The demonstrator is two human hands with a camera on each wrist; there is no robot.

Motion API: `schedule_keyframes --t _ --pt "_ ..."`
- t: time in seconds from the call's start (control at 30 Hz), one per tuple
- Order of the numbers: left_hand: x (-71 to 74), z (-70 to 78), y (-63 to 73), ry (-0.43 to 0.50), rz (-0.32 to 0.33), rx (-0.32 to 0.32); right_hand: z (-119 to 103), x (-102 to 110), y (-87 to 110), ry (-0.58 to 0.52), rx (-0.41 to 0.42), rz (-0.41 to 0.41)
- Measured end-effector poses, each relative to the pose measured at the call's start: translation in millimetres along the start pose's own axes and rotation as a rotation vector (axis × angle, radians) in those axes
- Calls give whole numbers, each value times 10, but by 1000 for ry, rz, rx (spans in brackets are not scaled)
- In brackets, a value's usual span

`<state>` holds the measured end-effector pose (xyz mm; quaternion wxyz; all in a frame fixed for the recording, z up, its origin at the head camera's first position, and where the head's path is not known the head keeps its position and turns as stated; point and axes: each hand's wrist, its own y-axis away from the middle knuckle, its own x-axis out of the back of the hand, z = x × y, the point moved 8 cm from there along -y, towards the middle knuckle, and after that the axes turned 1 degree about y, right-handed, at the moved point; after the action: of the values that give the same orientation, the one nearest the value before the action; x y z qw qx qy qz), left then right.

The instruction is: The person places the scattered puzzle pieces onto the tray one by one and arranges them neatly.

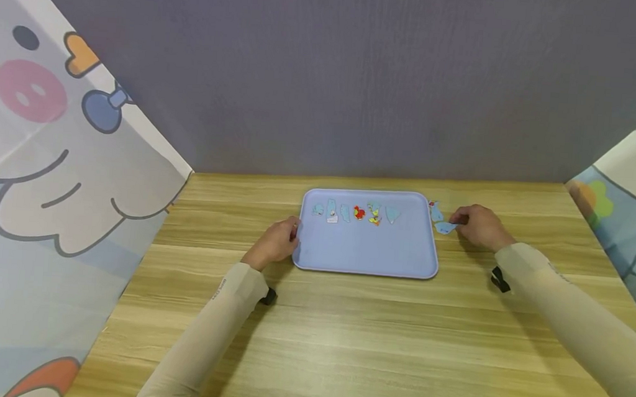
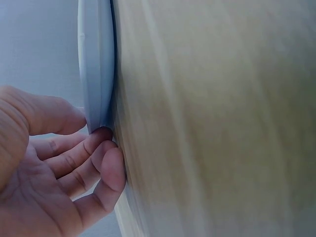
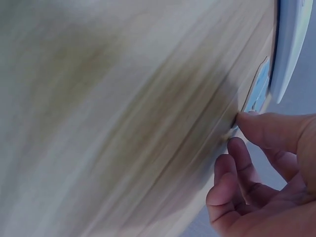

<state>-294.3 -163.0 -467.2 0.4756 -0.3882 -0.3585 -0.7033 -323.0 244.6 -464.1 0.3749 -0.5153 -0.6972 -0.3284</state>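
A pale blue tray [image 1: 367,252] lies on the table, with several small puzzle pieces in a row along its far half. Among them is a red one [image 1: 358,212]. My left hand [image 1: 278,240] grips the tray's left edge; in the left wrist view the thumb is on the tray rim [image 2: 96,64] and the fingertips are at its underside. To the right of the tray, my right hand [image 1: 480,225] pinches the end of a flat light-blue puzzle piece [image 1: 444,228]. Another blue piece [image 1: 436,212] with a red patch lies just beyond it, beside the tray's right rim.
The wooden table [image 1: 373,352] ends at a grey wall panel [image 1: 360,83] at the back. Cartoon-printed panels [image 1: 129,171] stand at the left and right sides. Black straps [image 1: 500,279] hang below both wrists.
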Motion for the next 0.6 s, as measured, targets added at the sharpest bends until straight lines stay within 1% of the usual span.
schedule_keyframes --t 0.23,0.37,0.5,0.6 --pt "-2 0 1 9 -3 6 36 33 -11 -39 9 39" --pt "-1 8 4 12 -5 2 59 43 -38 -39 10 47" --pt "0 10 11 13 -9 6 46 32 -38 -20 -21 20" --pt "2 14 15 14 -9 10 1 5 -18 4 -55 -30"
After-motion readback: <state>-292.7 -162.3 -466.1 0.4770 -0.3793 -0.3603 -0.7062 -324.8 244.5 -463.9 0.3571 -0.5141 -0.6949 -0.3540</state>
